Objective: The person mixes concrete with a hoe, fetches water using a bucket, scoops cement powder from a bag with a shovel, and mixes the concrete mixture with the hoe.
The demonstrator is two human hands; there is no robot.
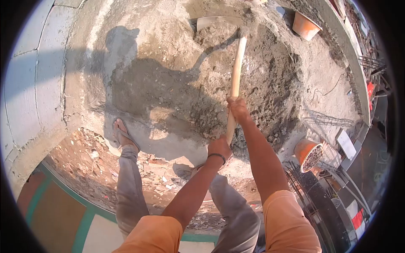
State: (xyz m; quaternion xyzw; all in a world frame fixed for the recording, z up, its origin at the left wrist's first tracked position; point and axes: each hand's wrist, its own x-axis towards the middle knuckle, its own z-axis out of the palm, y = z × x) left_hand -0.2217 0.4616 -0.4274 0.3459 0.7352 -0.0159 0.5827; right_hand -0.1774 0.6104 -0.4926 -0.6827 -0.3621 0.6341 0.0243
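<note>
A hoe with a pale wooden handle reaches away from me, its wide metal blade resting in the grey wet mix. My left hand, with a dark band at the wrist, is closed around the lower end of the handle. Farther up the same handle, my right hand is wrapped around it. Mix partly covers the blade, and a lump of it sits where the handle joins the metal.
An orange bucket lies tilted at the upper right; another bucket, holding dark gravel, stands at the right. Wire reinforcement lies near it. A block wall rises at left. Rubble covers the ground by my sandalled foot.
</note>
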